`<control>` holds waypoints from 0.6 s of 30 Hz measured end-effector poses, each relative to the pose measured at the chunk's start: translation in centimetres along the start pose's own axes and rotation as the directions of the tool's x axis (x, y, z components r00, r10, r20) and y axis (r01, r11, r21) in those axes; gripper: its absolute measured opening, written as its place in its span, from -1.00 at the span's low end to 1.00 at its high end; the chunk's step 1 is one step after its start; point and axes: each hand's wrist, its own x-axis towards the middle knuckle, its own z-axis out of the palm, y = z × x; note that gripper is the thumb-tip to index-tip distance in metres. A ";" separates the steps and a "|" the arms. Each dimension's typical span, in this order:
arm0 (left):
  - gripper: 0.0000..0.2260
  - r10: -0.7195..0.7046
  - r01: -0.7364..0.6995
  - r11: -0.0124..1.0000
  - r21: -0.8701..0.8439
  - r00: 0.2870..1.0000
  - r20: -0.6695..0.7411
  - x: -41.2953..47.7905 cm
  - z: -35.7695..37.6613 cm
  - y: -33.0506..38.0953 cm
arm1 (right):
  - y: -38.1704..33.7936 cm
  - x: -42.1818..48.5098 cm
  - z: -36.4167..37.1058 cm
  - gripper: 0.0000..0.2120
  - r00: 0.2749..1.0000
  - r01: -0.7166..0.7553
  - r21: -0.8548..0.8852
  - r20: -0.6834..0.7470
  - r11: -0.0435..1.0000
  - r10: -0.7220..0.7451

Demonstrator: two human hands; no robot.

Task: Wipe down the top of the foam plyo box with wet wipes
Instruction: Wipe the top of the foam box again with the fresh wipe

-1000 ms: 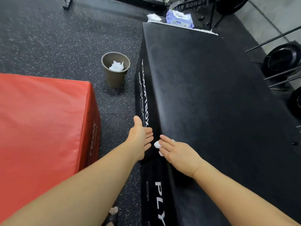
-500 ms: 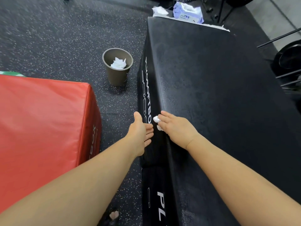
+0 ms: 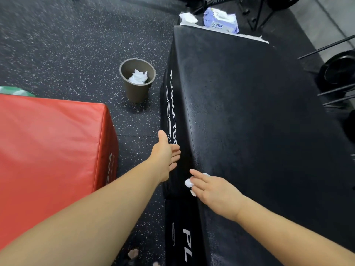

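Note:
The black foam plyo box point(image 3: 249, 121) fills the right half of the view, with white lettering down its left side. My right hand point(image 3: 213, 191) lies flat on the box's top near its left edge, pressing a white wet wipe point(image 3: 188, 182) that pokes out under the fingers. My left hand point(image 3: 166, 153) rests against the box's left side face, fingers apart and holding nothing. A purple pack of wet wipes point(image 3: 221, 21) sits past the box's far edge, with a crumpled white wipe point(image 3: 187, 17) beside it.
A brown bin point(image 3: 137, 79) holding used wipes stands on the speckled rubber floor left of the box. A red foam box point(image 3: 50, 146) is at the left. Black weight plates point(image 3: 338, 72) and bars lie at the right.
My right hand has slid the wipe back toward me along the box's left edge, after reaching farther away half a second ago. The left hand stays against the side.

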 end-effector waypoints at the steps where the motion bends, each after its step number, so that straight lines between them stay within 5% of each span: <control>1: -0.27 0.004 -0.004 1.000 -0.002 1.000 0.003 0.0 0.1 0.2 | 0.6 0.4 -0.4 -0.87 0.999 -0.023 0.005 0.044 1.000 0.022; 5: -0.32 0.014 -0.014 1.000 0.005 1.000 0.015 0.1 0.0 0.3 | 3.3 3.0 -1.2 -0.74 0.987 -0.100 0.000 0.126 0.995 0.099; 8: -0.48 0.024 -0.025 0.999 0.043 1.000 0.008 0.3 -0.4 -0.1 | 5.6 5.3 -0.5 -0.44 0.987 -0.044 0.108 0.159 0.993 0.026; 18: -0.52 0.037 -0.037 0.999 0.033 0.999 0.002 2.8 0.1 0.9 | 14.1 12.2 -0.7 -0.61 0.961 -0.259 0.112 0.129 0.959 0.244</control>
